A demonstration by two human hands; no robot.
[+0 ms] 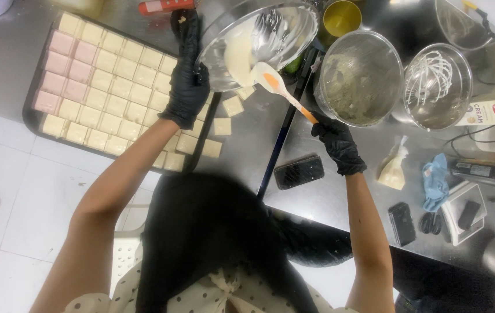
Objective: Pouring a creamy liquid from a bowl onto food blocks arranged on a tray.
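My left hand point(188, 87), in a black glove, grips the rim of a tilted steel mixing bowl point(285, 32) that holds pale cream batter point(237, 55). Wearing the same kind of glove, my right hand point(338, 145) holds a spatula point(279, 87) with an orange handle and a white blade; the blade rests in the batter at the bowl's lower edge. The bowl hangs above the right end of a dark tray point(32, 119) filled with cream and pink square pieces point(108, 81).
A few loose cream squares point(222, 124) lie on the steel table beside the tray. To the right stand a bowl of greenish mix point(360, 78), a bowl with a whisk point(437, 84), a cream carton point(493, 111), two phones point(299, 171), a piping bag point(394, 168) and a small scale point(464, 217).
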